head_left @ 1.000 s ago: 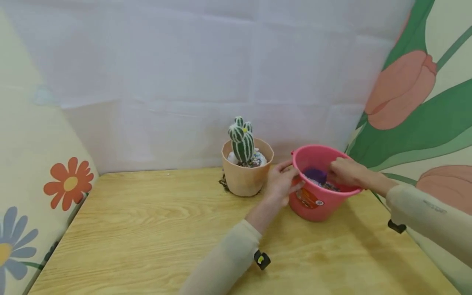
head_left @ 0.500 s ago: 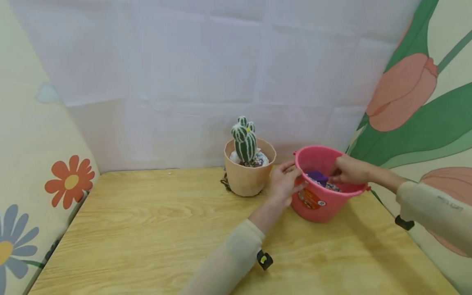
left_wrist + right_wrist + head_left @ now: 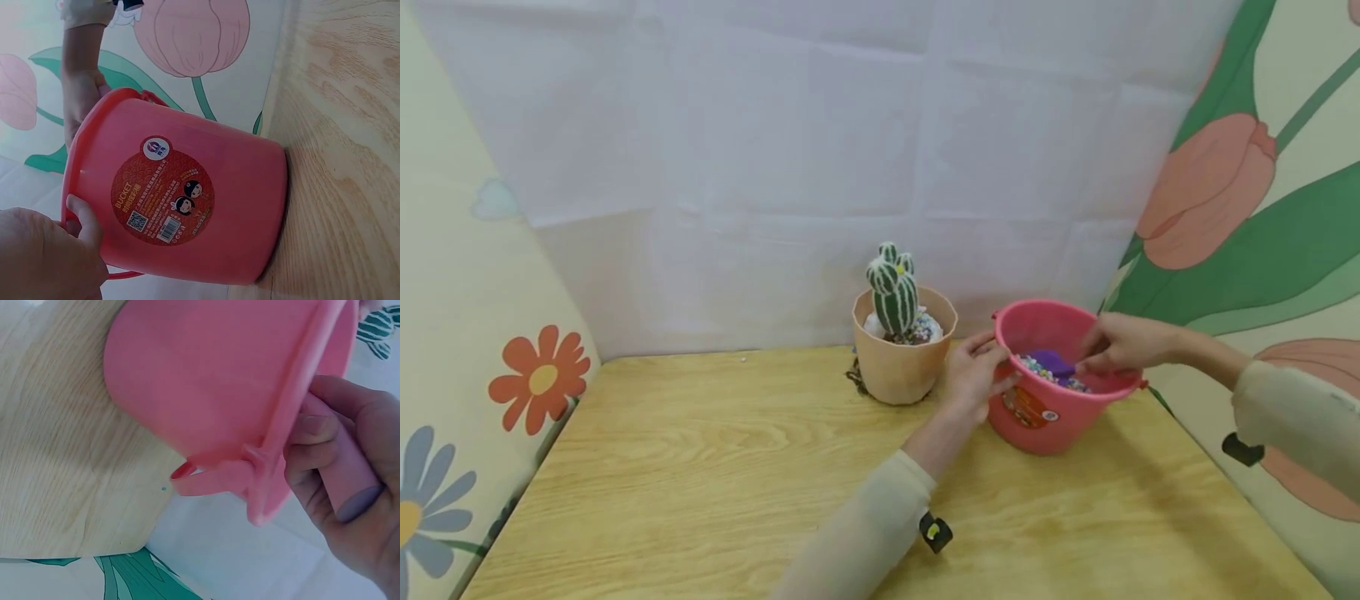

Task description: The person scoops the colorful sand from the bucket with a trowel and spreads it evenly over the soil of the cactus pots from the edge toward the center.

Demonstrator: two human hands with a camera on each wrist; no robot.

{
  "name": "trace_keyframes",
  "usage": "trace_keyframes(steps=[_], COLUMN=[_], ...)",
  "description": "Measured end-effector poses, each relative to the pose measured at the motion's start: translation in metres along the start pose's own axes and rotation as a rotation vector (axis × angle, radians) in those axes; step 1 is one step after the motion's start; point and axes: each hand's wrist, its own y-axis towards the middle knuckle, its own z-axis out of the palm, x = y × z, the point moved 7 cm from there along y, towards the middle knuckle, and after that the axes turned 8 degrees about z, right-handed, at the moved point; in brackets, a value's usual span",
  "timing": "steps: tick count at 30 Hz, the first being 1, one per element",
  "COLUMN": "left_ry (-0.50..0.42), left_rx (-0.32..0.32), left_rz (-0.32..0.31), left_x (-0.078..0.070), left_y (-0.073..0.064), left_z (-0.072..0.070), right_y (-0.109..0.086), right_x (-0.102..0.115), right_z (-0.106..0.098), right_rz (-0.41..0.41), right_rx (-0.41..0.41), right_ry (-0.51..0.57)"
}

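A pink bucket (image 3: 1075, 421) stands on the wooden table, holding small multicoloured pebbles (image 3: 1031, 364). My left hand (image 3: 972, 375) grips its left rim, the thumb over the outside wall in the left wrist view. Inside the bucket's mouth, my right hand (image 3: 1123, 343) holds a small shovel by its pink handle (image 3: 342, 464), fingers curled round it in the right wrist view. The shovel's purple blade (image 3: 1051, 362) lies at the pebbles, partly covered by them.
Left of the bucket, close to my left hand, stands a peach pot (image 3: 895, 375) with a striped cactus (image 3: 895, 304) and pebbles. A white sheet (image 3: 775, 167) hangs behind the table (image 3: 700, 467). A flower-painted wall (image 3: 1210, 200) rises at the right.
My right hand has shifted right, and the purple blade has come up from deeper in the bucket, showing more of itself. My left hand keeps its hold on the rim.
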Motion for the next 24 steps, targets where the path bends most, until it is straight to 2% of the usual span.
trace_keyframes(steps=[7,15,24], left_ry=[-0.008,-0.019,-0.032], left_rx=[-0.006,0.035,0.031], left_rz=[-0.008,-0.029,-0.049], left_x=[0.001,0.003,0.004], left_y=[0.002,0.002,0.003], left_z=[-0.001,0.003,0.001], right_y=[-0.006,-0.013,-0.021], right_x=[-0.003,-0.017,-0.023], right_z=[0.0,0.002,0.003], right_rz=[0.043,0.113,0.158], right_rx=[0.08,0.067,0.055], right_ry=[0.115,0.177,0.337])
